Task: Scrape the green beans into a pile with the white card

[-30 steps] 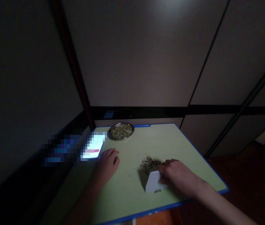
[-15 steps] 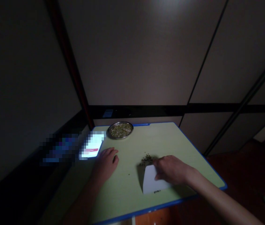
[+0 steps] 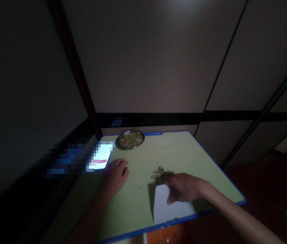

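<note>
My right hand [image 3: 184,187] is closed on the upper edge of a white flat scraper [image 3: 165,206], which stands tilted on the table close to its front edge. Small dark grains [image 3: 161,173] lie loosely heaped just beyond the scraper, by my fingertips. A few more grains [image 3: 172,220] show along the scraper's lower edge. My left hand [image 3: 115,176] lies on the table to the left, holding nothing, its fingers apart and loosely bent. One stray grain [image 3: 140,187] sits between the two hands.
A round metal plate [image 3: 117,144] of green and pale grains stands at the back left. Beside my left hand is a lit, blurred-out screen [image 3: 101,156]. The pale green table [image 3: 184,149] has a blue rim, with cabinet panels behind. Something orange-brown [image 3: 169,234] shows below the front edge.
My right hand and the scraper have moved toward the table's front edge. More of the grain heap now shows beyond the scraper. My left hand has stayed in place.
</note>
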Demonstrator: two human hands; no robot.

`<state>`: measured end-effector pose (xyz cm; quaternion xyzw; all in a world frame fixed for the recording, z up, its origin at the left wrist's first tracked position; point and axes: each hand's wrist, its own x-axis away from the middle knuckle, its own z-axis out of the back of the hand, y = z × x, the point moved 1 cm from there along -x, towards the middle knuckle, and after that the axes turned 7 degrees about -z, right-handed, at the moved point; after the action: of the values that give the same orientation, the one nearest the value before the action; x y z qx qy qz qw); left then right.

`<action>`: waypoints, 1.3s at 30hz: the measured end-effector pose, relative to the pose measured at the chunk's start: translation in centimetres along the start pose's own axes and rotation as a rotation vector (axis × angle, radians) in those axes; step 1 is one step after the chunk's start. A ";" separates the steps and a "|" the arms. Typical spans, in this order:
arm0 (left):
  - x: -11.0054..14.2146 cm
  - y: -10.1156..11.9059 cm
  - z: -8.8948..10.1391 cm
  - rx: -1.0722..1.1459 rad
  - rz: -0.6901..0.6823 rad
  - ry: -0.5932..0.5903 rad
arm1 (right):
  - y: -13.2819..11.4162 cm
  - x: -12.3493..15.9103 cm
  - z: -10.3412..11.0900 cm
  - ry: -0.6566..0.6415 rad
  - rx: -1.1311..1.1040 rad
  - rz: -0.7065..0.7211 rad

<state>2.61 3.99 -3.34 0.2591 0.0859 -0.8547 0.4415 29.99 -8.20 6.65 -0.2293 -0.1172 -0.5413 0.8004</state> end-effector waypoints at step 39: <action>0.2 -0.2 -0.1 0.014 -0.009 0.031 | 3.9 4.3 0.4 0.333 -0.006 -0.249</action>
<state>2.37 3.98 -3.58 0.2748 0.0879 -0.8533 0.4343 35.22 -10.30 7.90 -0.1229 -0.0093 -0.6669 0.7349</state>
